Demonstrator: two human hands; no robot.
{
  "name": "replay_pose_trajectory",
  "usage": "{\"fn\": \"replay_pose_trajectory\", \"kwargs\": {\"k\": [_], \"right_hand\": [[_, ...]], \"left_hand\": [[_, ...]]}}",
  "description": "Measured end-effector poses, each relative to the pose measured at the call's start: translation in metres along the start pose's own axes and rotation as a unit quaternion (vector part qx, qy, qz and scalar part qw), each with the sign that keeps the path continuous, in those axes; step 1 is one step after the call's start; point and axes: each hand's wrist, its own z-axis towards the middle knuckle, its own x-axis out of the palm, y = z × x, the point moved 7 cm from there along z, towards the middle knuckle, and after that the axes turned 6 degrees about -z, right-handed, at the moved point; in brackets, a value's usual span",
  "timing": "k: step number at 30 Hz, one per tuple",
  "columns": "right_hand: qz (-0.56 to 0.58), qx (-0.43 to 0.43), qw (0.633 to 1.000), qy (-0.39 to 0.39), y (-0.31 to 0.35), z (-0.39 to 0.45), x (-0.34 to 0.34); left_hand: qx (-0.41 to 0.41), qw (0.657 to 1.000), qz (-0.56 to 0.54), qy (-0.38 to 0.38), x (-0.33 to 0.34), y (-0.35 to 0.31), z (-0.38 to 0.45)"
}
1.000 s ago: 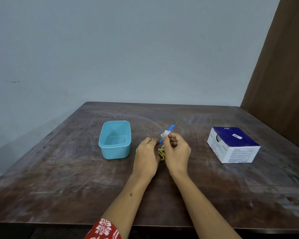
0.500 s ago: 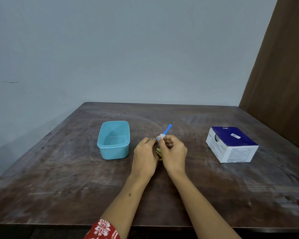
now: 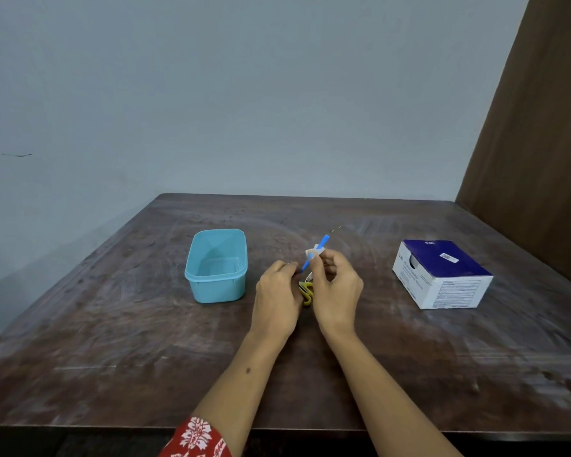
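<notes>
just right of the blue tub (image 3: 215, 265), the right hand (image 3: 337, 291) pinches a white wipe (image 3: 314, 252) round the blue stick (image 3: 323, 241); the left hand (image 3: 277, 298) curls at its low end — i can't tell its grip. rub too hard and the thin wire tip (image 3: 335, 229) could bend — or the stick slips loose.

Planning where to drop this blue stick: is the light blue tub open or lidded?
Open: no lid sits on the tub; its inner walls and bare floor show from above.
</notes>
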Motion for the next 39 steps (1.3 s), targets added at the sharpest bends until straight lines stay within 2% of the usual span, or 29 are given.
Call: {"fn": "replay_pose_trajectory", "kwargs": {"k": [2,8,13,19,25,28,33,39], "right_hand": [[0.011,-0.001,1.0,-0.022,0.001,0.001,-0.004],[0.009,0.014,0.999,0.034,0.0,-0.001,0.006],[0.033,-0.002,0.998,-0.062,0.006,0.0,-0.011],[0.022,-0.004,1.0,-0.015,0.006,-0.001,-0.003],[0.051,-0.005,0.994,-0.097,0.008,0.0,-0.018],[0.049,-0.012,0.996,-0.077,0.009,0.001,-0.014],[0.011,0.004,1.0,0.019,0.002,-0.001,0.004],[0.054,-0.002,0.995,-0.087,0.006,0.001,-0.017]], "left_hand": [[0.002,1.0,0.002,0.007,0.001,0.0,0.0],[-0.005,1.0,-0.002,0.012,0.0,0.002,0.0],[0.009,1.0,0.007,0.028,0.003,-0.002,-0.001],[0.004,1.0,0.011,0.024,0.002,-0.001,-0.001],[0.002,0.999,0.01,0.039,0.005,-0.003,-0.002],[0.004,0.999,0.012,0.031,0.003,-0.002,-0.002],[0.0,1.0,-0.001,0.015,0.0,0.0,0.0],[0.016,0.999,0.012,0.042,0.008,-0.003,-0.003]]}}
